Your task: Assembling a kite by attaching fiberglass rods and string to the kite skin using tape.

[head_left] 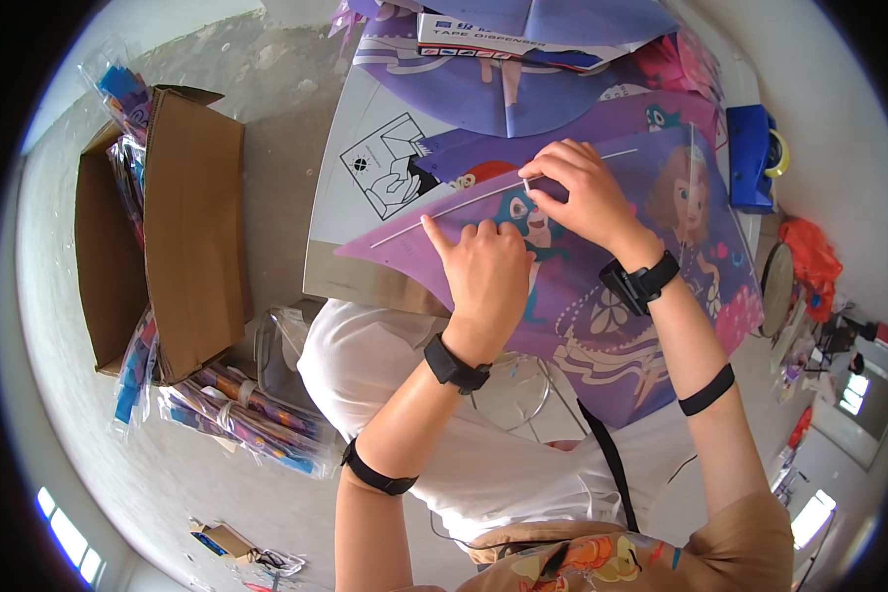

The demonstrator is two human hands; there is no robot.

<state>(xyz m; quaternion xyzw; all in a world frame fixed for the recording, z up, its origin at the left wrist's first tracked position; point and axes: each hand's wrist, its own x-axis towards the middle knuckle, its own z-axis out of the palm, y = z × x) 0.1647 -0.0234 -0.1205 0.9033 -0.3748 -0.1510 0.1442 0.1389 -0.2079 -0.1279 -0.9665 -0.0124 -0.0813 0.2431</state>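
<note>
A purple printed sheet [617, 286], shaped like a kite sail with cartoon figures, lies across the table and hangs over its near edge. Along its upper edge runs a thin white strip [390, 235]. My left hand [488, 271] rests on the sheet, one finger stretched onto the strip and the others curled; whatever these hold, if anything, is hidden. Farther right, my right hand [587, 197] pinches a small white stick-like piece [526, 185] between thumb and forefinger, close to the strip.
More printed sheets [508, 99] lie at the table's far side beneath a flat white box [503, 41]. A blue tape dispenser [750, 163] stands at the right. On the left are an open cardboard box [197, 237] and bagged printed bundles [247, 414] on the floor.
</note>
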